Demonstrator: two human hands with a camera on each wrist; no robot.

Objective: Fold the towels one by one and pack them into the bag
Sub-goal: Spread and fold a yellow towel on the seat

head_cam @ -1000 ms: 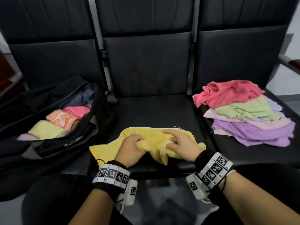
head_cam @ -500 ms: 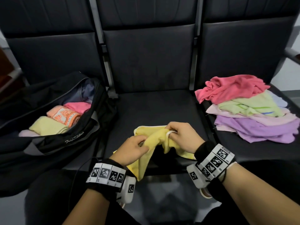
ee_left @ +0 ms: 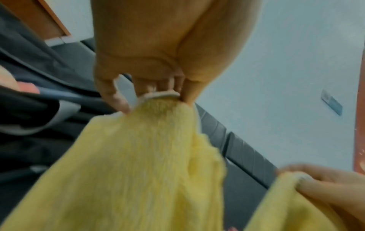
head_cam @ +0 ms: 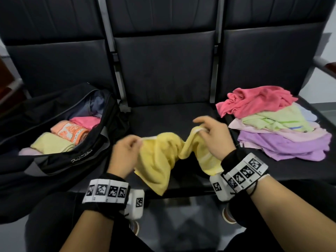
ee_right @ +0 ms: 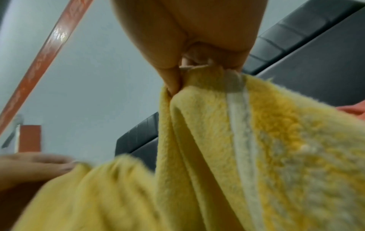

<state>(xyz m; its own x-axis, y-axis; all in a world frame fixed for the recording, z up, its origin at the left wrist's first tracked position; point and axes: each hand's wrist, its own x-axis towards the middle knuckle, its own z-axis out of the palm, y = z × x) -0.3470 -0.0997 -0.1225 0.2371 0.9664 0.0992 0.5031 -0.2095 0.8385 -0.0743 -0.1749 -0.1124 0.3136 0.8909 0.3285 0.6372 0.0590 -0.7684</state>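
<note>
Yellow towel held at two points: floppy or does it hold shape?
Likely floppy: the yellow towel sags between the left hand and right hand. Probably light, since fingertip pinches carry it. The fuzzy pile suggests it won't slip.

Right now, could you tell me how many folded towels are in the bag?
4 show in the bag: pale yellow, orange patterned, pink, pale pink at the near edge. More may be hidden.

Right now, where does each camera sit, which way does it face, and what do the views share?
Head: worn on the head, looking down at the seats, bag, towel pile; both forearms show.
Left wrist: beneath the left hand, facing up along it at the pinched yellow towel.
Right wrist: beneath the right hand, facing up at its pinch.
Shared: all three show the yellow towel and both hands.
</note>
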